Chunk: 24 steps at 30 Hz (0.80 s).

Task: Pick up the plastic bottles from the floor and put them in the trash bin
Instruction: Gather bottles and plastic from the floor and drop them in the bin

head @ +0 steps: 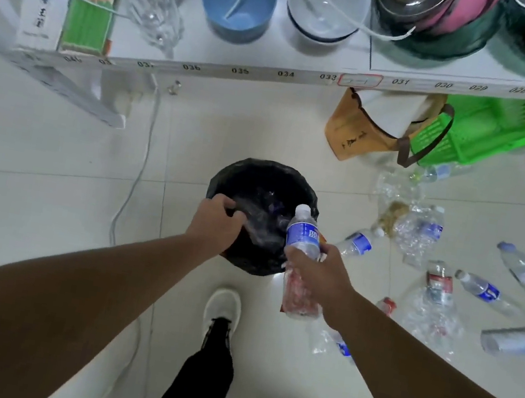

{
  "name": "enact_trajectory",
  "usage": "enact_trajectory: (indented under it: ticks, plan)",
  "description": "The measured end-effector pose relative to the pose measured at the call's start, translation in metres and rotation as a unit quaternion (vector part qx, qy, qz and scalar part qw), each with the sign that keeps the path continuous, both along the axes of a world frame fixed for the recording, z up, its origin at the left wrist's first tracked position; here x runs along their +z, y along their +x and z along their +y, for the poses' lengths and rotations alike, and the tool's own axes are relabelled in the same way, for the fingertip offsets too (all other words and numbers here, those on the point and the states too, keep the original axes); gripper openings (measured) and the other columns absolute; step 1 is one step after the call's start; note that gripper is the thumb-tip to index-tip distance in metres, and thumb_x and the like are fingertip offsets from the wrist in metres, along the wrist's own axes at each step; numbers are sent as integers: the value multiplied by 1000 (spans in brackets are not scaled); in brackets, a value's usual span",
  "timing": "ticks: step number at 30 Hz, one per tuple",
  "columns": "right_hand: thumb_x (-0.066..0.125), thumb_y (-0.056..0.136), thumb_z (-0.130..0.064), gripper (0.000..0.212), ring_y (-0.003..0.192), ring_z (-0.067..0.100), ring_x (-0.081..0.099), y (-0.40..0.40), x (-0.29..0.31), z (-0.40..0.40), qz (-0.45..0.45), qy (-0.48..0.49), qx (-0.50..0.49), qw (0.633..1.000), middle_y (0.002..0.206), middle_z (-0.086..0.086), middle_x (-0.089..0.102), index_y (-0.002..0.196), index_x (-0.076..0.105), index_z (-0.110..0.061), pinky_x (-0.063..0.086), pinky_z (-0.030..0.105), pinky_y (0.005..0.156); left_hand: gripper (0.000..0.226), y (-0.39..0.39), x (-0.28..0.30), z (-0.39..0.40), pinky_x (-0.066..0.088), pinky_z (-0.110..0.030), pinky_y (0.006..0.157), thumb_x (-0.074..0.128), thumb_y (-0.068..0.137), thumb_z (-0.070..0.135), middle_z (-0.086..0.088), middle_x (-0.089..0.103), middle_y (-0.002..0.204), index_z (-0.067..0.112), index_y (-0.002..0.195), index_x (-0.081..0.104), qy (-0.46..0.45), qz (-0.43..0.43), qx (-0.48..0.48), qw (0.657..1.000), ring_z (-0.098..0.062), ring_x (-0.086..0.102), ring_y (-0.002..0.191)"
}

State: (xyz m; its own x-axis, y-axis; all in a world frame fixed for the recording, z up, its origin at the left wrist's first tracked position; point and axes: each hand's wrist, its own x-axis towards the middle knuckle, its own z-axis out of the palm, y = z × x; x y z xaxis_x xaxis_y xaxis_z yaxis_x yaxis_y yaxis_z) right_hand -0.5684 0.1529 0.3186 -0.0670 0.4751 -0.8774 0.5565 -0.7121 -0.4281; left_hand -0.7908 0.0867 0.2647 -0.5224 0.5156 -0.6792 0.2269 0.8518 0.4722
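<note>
A trash bin lined with a black bag (pixel 264 178) stands on the tiled floor in the middle of the view. My left hand (pixel 215 222) grips the bag at the bin's near left rim. My right hand (pixel 319 267) holds two plastic bottles at the bin's right edge: a blue-labelled bottle (pixel 304 230) pointing up over the rim and a red-labelled bottle (pixel 297 295) hanging below the hand. Several more plastic bottles lie on the floor to the right, among them a blue-labelled one (pixel 359 243), a crushed one (pixel 422 229) and a red-labelled one (pixel 438 283).
A white shelf (pixel 241 70) with bowls, glasses and steel basins runs across the top. A brown bag (pixel 352 134) and a green basket (pixel 494 133) sit under it at the right. A white cable (pixel 138 174) trails over the floor at the left. My shoes are below the bin.
</note>
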Motion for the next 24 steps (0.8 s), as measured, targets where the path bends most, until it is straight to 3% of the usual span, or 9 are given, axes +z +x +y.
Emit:
enact_trajectory:
  ticks: [4,7,9,12,14,17,20,21,24]
  plan:
    - [75,89,-60,58,104,23,73,-33,-12,10,28,-6,6,1000,125,4,71,135,58,-28,59,37,83,37,-12,13,-24,62,-41,87,63,97,33,-6,64,129,18,130,64,16,13,8,1000,-23,68,104]
    - [56,96,-68,72,123,27,60,-44,-14,10,-18,21,26,999,144,4,60,156,46,-28,49,40,95,34,-15,21,-40,59,-45,94,63,96,34,-4,59,129,20,127,63,2,33,-10,999,-23,64,107]
    - [57,98,-63,77,127,28,57,-35,-9,4,-16,44,27,999,149,6,57,162,38,-24,46,40,98,32,-12,24,-45,57,-41,90,62,94,35,-3,59,128,23,124,64,-5,34,-29,999,-22,63,105]
    - [60,98,-63,80,122,25,56,1,1,-7,-17,50,59,997,153,7,55,164,33,-26,44,37,95,29,2,31,-43,55,-36,87,61,92,39,-3,61,128,29,120,63,2,27,-65,998,-20,64,104]
    - [61,96,-66,86,132,29,55,36,7,-12,-39,31,63,997,161,8,48,167,29,-28,41,37,96,33,18,35,-39,56,-37,88,60,90,42,-3,63,127,31,121,63,11,25,-86,996,-20,65,106]
    - [62,92,-72,90,133,29,55,103,12,-17,-73,22,49,996,161,8,49,166,33,-29,43,38,97,42,52,37,-32,58,-43,96,62,90,43,-1,63,130,28,129,64,16,18,-124,992,-20,66,108]
    - [65,92,-68,90,141,26,54,175,17,-25,-105,21,25,994,163,7,47,166,36,-26,44,36,101,41,96,34,-21,61,-44,90,67,94,37,-4,67,122,21,132,67,11,14,-168,986,-21,70,98]
    - [66,93,-66,89,139,21,57,199,20,-27,-108,28,20,994,165,6,46,166,36,-25,47,34,102,41,113,32,-17,60,-42,87,69,94,34,-4,70,116,19,132,69,11,12,-181,983,-22,71,94]
    - [67,94,-62,85,102,4,70,268,30,-35,-112,32,-11,993,146,1,62,165,37,-27,48,19,82,39,167,28,-7,55,-36,79,71,92,30,-4,73,106,18,129,70,4,4,-212,977,-22,71,89]
